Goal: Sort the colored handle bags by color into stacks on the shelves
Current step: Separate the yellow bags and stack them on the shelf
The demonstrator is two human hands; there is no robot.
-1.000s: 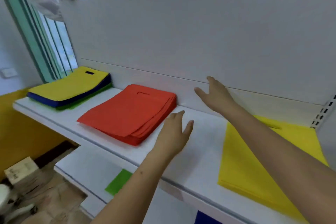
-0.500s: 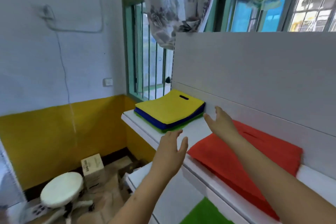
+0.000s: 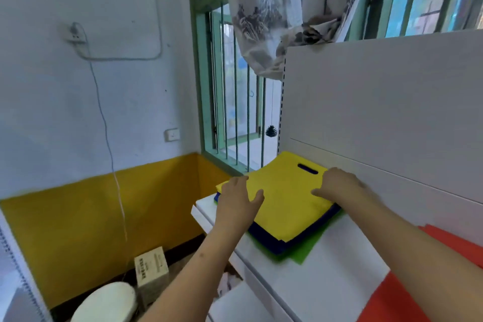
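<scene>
A mixed pile of handle bags lies at the left end of the white shelf [image 3: 337, 266]: a yellow bag [image 3: 285, 196] on top, blue bags [image 3: 271, 242] under it, a green bag [image 3: 311, 246] at the bottom. My left hand [image 3: 239, 202] rests on the yellow bag's near left edge with fingers spread. My right hand [image 3: 339, 185] lies on its right side, just below the handle slot, fingers loosely bent. An orange-red stack [image 3: 454, 240] shows at the right edge of the shelf.
The shelf's white back panel [image 3: 379, 112] rises behind the pile. A barred window [image 3: 235, 112] with a hanging curtain is to the left. Below stand a white stool [image 3: 107, 303] and a small cardboard box [image 3: 151, 270]; a lower shelf [image 3: 235, 303] juts out.
My view swung left from the orange-red and yellow stacks to the mixed pile. Both hands moved left and came down onto the top yellow bag.
</scene>
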